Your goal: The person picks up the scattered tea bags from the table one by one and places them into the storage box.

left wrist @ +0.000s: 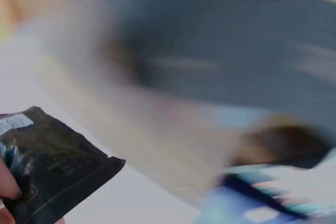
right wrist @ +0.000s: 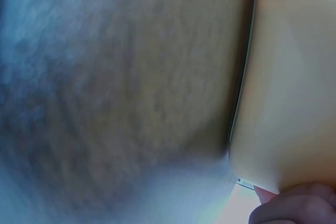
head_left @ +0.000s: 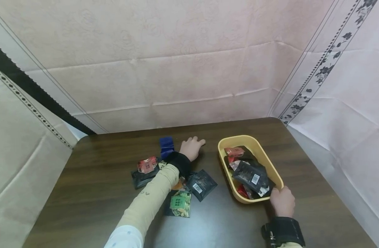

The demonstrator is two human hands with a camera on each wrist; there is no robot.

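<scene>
My left hand (head_left: 191, 148) reaches over the far middle of the table. In the left wrist view its fingers (left wrist: 6, 184) hold a black packet (left wrist: 60, 163) with a pale label; the head view does not show this packet. Below the forearm lie a black packet with a barcode (head_left: 202, 185) and a green packet (head_left: 180, 204). A red-labelled packet (head_left: 147, 165) and a blue packet (head_left: 167, 146) lie to its left. My right hand (head_left: 283, 202) grips the near right corner of a yellow basket (head_left: 267, 156). Inside the basket, black packets (head_left: 251, 175) and red ones are heaped.
The brown wooden table (head_left: 99, 193) has a curtain (head_left: 177, 69) hanging behind its far edge, with more cloth at both sides. An orange packet (head_left: 178, 186) is partly hidden by the left forearm. Much of both wrist views is blurred.
</scene>
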